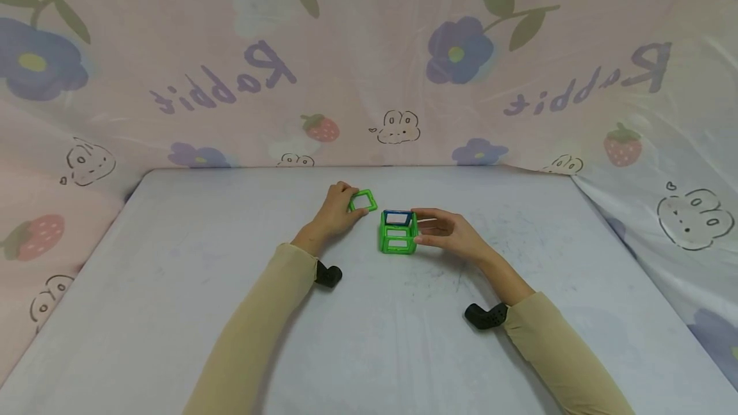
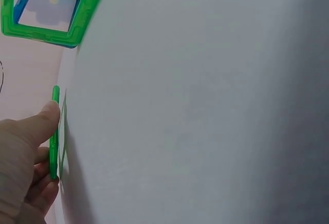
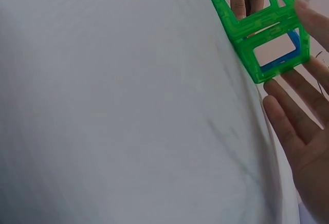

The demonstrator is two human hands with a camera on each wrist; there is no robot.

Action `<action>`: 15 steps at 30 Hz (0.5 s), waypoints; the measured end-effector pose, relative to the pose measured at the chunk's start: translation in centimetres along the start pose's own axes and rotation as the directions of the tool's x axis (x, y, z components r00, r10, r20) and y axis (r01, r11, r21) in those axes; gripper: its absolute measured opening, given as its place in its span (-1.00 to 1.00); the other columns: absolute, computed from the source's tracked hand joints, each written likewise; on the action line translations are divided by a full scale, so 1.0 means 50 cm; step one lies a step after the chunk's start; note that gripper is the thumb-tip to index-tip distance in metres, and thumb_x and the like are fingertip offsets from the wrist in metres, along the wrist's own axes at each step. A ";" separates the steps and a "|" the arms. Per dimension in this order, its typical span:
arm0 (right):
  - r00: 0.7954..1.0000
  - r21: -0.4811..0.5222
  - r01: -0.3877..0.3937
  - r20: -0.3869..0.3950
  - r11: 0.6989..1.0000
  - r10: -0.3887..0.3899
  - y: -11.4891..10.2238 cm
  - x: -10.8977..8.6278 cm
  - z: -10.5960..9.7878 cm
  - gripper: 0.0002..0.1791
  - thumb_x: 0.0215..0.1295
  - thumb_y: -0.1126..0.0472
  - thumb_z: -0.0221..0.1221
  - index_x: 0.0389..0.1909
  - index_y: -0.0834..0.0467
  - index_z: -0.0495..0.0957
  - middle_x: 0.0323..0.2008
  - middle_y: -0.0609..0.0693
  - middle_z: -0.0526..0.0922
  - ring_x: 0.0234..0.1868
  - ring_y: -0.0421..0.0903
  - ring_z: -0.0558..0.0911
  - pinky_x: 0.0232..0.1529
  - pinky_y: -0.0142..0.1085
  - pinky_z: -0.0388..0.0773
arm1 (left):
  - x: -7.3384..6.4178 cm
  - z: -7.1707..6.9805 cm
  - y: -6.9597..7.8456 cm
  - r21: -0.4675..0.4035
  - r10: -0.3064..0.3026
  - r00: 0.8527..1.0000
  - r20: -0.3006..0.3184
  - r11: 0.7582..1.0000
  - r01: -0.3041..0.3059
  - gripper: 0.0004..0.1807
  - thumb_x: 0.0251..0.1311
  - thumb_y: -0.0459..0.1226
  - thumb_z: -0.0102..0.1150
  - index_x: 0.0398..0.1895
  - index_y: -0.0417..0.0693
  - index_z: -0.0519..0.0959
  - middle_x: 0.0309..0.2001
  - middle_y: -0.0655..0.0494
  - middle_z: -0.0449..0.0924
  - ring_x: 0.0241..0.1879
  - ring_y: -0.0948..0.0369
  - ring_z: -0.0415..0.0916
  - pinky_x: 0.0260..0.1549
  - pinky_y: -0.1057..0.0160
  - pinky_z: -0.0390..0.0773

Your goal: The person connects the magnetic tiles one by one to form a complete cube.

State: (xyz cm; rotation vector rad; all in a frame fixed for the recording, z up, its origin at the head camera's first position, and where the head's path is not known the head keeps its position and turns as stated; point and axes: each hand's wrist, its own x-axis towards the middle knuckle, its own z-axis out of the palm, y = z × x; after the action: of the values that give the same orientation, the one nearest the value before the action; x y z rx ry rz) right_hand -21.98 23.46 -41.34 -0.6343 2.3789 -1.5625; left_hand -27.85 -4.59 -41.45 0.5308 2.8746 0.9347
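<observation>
Between thumb and fingers, my left hand (image 1: 336,209) pinches a green square magnetic tile (image 1: 373,200), which appears edge-on in the left wrist view. Just to its right stands a small box of magnetic tiles (image 1: 382,235) with green frames and a blue tile (image 1: 398,212) at its upper back. My right hand (image 1: 455,234) holds this box at its right side, thumb toward the front and fingers toward the back. The right wrist view shows the box's green frames (image 3: 249,30) near the thumb and fingertips. The loose tile and the box are apart.
A white-covered table (image 1: 173,287) lies beneath both hands. Behind it and at its sides hangs a printed cloth (image 1: 357,82) with flowers, strawberries and rabbits. A black device sits at each wrist, one on the left (image 1: 328,275) and one on the right (image 1: 485,317).
</observation>
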 end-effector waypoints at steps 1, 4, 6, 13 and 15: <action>1.000 0.000 -0.002 0.000 1.000 0.002 0.000 0.000 0.000 -0.37 0.21 0.20 0.30 0.32 0.06 0.37 0.22 0.14 0.50 0.19 0.12 0.53 0.14 0.03 0.47 | 0.000 0.000 -0.001 -0.004 0.000 1.000 0.000 1.000 0.000 -0.35 0.30 -0.09 0.15 0.32 -0.32 0.30 0.20 -0.16 0.29 0.15 0.03 0.22 0.11 0.13 0.38; 1.000 -0.002 -0.002 0.001 1.000 0.002 0.002 0.000 0.000 -0.37 0.22 0.20 0.29 0.32 0.07 0.37 0.22 0.15 0.50 0.19 0.13 0.53 0.14 0.02 0.47 | -0.002 0.001 -0.004 -0.013 -0.002 1.000 0.002 1.000 0.002 -0.35 0.31 -0.10 0.14 0.32 -0.32 0.29 0.20 -0.15 0.28 0.13 0.04 0.22 0.09 0.13 0.37; 1.000 -0.004 0.003 0.002 1.000 -0.003 0.003 0.001 -0.001 -0.38 0.23 0.20 0.28 0.32 0.08 0.36 0.22 0.16 0.50 0.19 0.13 0.52 0.14 0.01 0.47 | -0.004 0.001 -0.006 -0.016 0.001 1.000 0.000 1.000 -0.001 -0.36 0.31 -0.10 0.14 0.32 -0.32 0.29 0.20 -0.15 0.28 0.13 0.04 0.21 0.08 0.13 0.37; 1.000 -0.009 0.003 -0.001 1.000 -0.003 0.003 0.001 -0.001 -0.38 0.22 0.20 0.29 0.32 0.06 0.37 0.22 0.13 0.50 0.19 0.12 0.53 0.14 0.01 0.48 | -0.015 -0.008 -0.002 -0.019 0.034 0.999 -0.016 0.999 -0.034 -0.38 0.31 -0.13 0.14 0.31 -0.32 0.29 0.21 -0.17 0.26 0.16 0.01 0.20 0.10 0.10 0.37; 1.000 -0.006 0.007 0.000 1.000 -0.007 0.003 0.000 -0.001 -0.37 0.22 0.20 0.29 0.32 0.07 0.37 0.22 0.14 0.50 0.19 0.12 0.52 0.14 0.00 0.48 | -0.017 -0.011 0.001 -0.020 0.044 0.999 -0.023 0.999 -0.044 -0.38 0.31 -0.14 0.14 0.31 -0.32 0.30 0.21 -0.18 0.26 0.18 0.00 0.19 0.12 0.10 0.36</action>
State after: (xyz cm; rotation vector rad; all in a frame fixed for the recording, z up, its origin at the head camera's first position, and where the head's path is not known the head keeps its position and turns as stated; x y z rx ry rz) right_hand -22.05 23.53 -41.44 -0.6446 2.3850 -1.5579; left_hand -27.14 -5.13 -41.02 0.5880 2.8808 0.9822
